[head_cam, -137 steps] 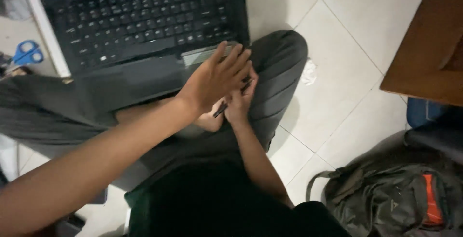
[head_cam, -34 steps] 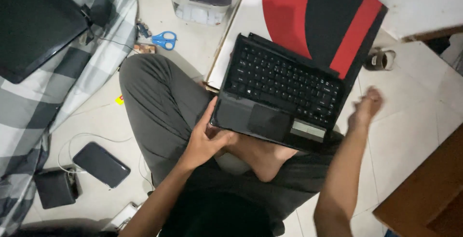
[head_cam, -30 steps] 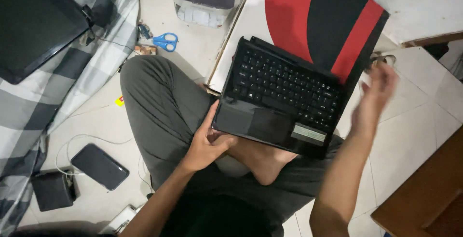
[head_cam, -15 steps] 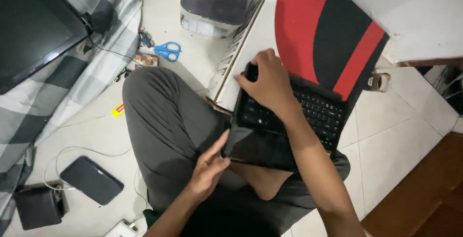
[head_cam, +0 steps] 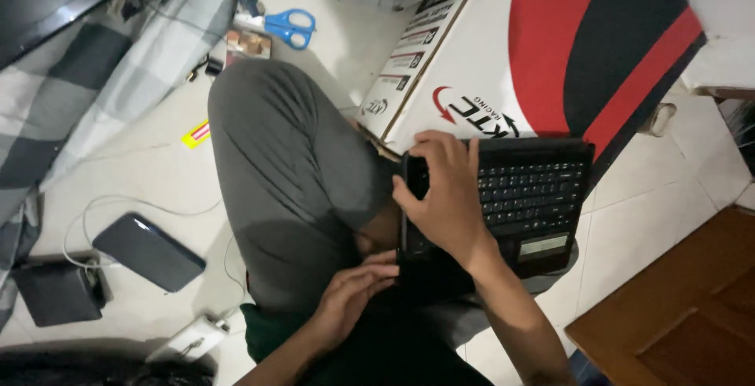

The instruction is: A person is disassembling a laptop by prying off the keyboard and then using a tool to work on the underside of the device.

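Note:
A black laptop base (head_cam: 528,197) with its keyboard facing up rests on my crossed legs in grey trousers (head_cam: 291,174). My right hand (head_cam: 444,193) grips the laptop's left edge, fingers curled over the corner. My left hand (head_cam: 352,295) lies below it with fingers spread, touching the laptop's lower left corner near my bare foot. Part of the laptop's near side is hidden by my right forearm.
A large white, red and black cardboard box (head_cam: 550,48) lies behind the laptop. Blue scissors (head_cam: 291,24) sit on the tile floor. A dark flat device (head_cam: 149,251) with a white cable, a black box (head_cam: 59,292) and checked bedding (head_cam: 102,79) are at the left. Wooden furniture (head_cam: 676,315) stands at the right.
My right hand came in from the right side of the laptop and took hold of its left edge. The laptop has swung round on my lap. The view shifted closer.

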